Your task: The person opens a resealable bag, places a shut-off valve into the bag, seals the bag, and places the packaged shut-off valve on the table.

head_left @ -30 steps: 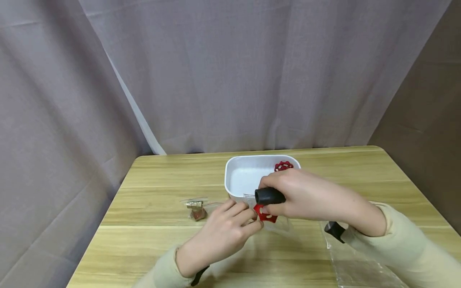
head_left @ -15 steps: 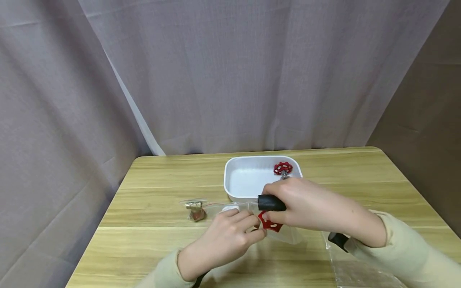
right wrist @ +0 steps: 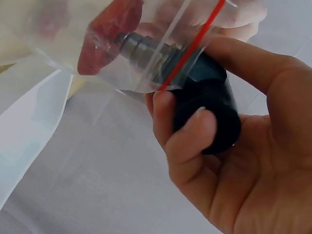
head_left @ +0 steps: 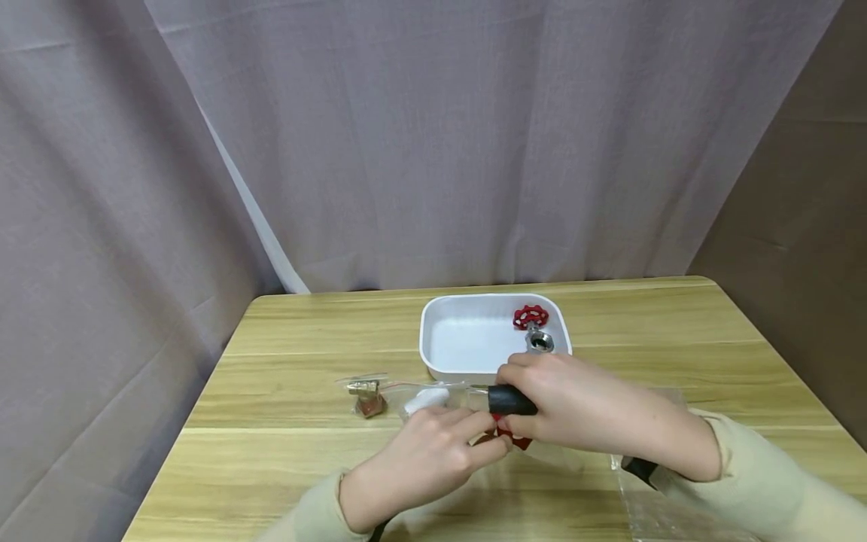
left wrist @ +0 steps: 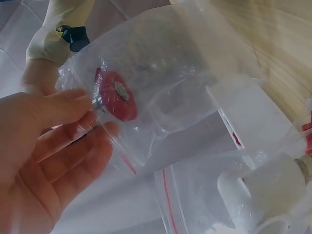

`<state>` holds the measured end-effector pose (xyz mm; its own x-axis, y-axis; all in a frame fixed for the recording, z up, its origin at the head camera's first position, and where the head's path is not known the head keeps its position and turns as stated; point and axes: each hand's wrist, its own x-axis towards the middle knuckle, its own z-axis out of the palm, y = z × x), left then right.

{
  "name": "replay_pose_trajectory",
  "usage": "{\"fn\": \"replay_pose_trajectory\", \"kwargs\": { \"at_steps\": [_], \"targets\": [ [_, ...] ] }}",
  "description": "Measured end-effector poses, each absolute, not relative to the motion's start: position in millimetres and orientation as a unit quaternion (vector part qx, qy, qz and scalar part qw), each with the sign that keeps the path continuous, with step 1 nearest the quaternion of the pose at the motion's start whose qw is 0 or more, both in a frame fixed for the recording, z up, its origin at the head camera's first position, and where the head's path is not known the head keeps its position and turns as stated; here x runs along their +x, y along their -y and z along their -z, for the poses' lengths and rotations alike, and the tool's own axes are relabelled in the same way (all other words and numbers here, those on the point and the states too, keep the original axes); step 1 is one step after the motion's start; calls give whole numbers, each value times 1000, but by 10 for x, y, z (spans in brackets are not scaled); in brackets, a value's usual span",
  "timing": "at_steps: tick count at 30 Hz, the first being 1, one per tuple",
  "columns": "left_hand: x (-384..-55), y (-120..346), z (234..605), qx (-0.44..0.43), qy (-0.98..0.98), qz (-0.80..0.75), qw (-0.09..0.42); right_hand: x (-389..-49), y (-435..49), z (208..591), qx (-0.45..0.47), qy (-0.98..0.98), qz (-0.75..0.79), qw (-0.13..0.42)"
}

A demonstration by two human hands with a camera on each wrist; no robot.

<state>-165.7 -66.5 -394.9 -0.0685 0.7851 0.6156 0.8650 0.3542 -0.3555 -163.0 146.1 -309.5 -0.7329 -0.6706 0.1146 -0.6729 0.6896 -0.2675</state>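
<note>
My right hand (head_left: 569, 395) grips the black body of a valve (right wrist: 209, 117) with curled fingers. Its metal stem and red handle (right wrist: 109, 39) lie inside a clear zip-lock bag (left wrist: 165, 53), while the black body sticks out past the red seal line. My left hand (head_left: 440, 455) pinches the bag's mouth between thumb and fingers, close to the red handle. In the head view the two hands nearly meet, just in front of a white tray (head_left: 433, 372). Most of the bag is hidden there by the hands.
A metal valve with a red handwheel (head_left: 530, 318) lies in the tray's right end. A bagged white valve (head_left: 427, 399) lies behind my left hand, and a bagged brass valve (head_left: 368, 399) lies further left. A flat clear bag (head_left: 660, 504) lies under my right forearm.
Both hands, with valve and bag, have moved slightly toward the front and right. The red handle is now more covered. The tray's metal valve and the bagged white valve have come into view.
</note>
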Motion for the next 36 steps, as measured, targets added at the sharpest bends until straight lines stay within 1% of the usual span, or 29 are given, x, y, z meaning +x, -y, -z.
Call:
{"fn": "replay_pose_trajectory", "kwargs": {
  "at_steps": [5, 10, 15, 26, 36],
  "targets": [
    [-1650, 657, 3955, -563, 731, 45, 383, -1591, -1451, 3118, 355, 919, -169, 26],
    [-1623, 649, 3952, -552, 737, 42, 388, -1559, -1420, 3155, 331, 923, -194, 14],
    [-1600, 636, 3970, -548, 738, 42, 391, -1551, -1422, 3195, 328, 925, -192, -2],
    [-1584, 637, 4042, -558, 728, 43, 396, -1553, -1462, 3315, 320, 927, -188, -50],
    [-1578, 623, 4086, -582, 707, 64, 397, -1589, -1537, 3410, 319, 917, -207, -122]
  ]
}}
